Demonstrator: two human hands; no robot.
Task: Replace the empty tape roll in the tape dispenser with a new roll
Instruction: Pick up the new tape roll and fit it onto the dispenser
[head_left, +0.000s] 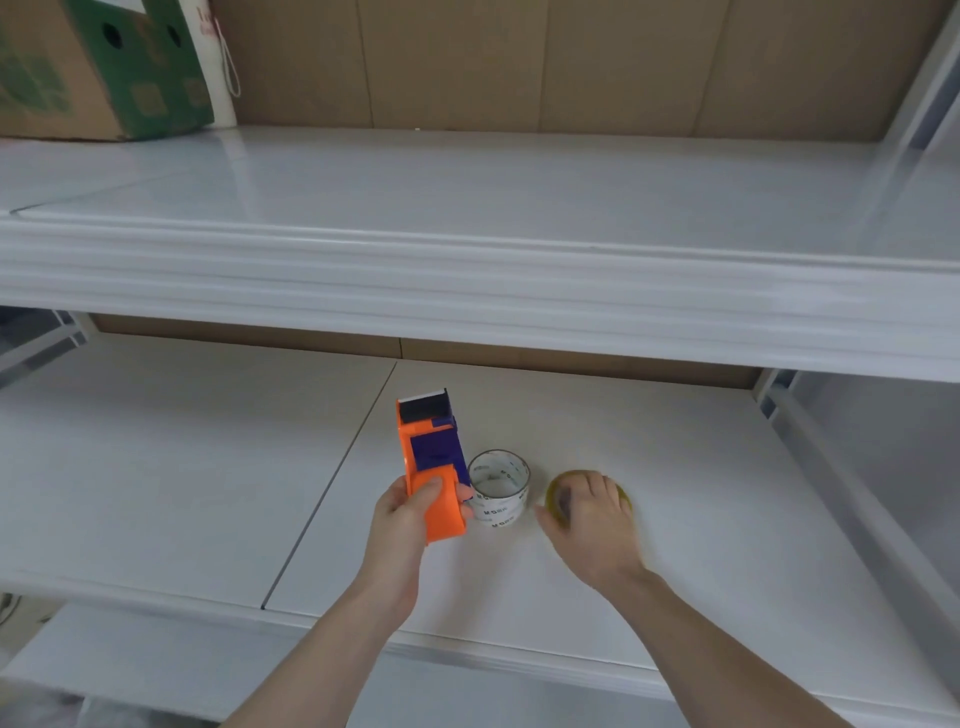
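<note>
My left hand (402, 512) grips the handle of an orange and blue tape dispenser (430, 457), holding it above the white shelf board with its black blade end pointing away from me. Just to its right, a white printed tape core (500, 487) stands on the shelf (208, 467), hollow and with no tape showing. Right of the core lies a yellowish tape roll (558, 499), flat on the shelf. My right hand (595, 514) rests on top of that roll with fingers spread over it, hiding most of it.
A second white shelf (467, 208) juts out above, close over the work area. A green and brown cardboard box (93, 67) stands at its back left. Brown board backs the shelves. A metal upright (831, 467) runs down the right side.
</note>
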